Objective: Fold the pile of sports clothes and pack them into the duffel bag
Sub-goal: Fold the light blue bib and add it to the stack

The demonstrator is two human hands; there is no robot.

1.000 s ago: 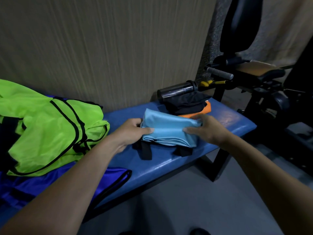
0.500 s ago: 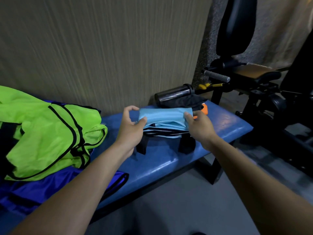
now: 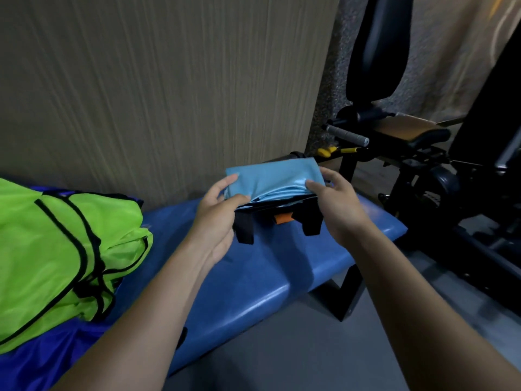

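Observation:
A folded light-blue garment (image 3: 275, 177) with black straps hanging below it is lifted above the blue bench (image 3: 270, 266). My left hand (image 3: 218, 215) grips its left end, thumb on top. My right hand (image 3: 335, 203) pinches its right end. A bit of orange cloth (image 3: 282, 218) shows under the bundle, between the straps. On the left of the bench lies a neon-green garment with black trim (image 3: 64, 258) over blue fabric (image 3: 42, 359). The duffel bag cannot be told apart from this fabric.
A beige wall panel (image 3: 155, 88) runs right behind the bench. To the right stands black gym equipment (image 3: 423, 153) with a padded back rest and a grey handle bar (image 3: 346, 135). Grey floor (image 3: 282, 359) lies in front.
Both hands have lifted the folded light-blue garment off the bench and raised it; its black straps now dangle. The dark clothes and bottle behind it are now hidden.

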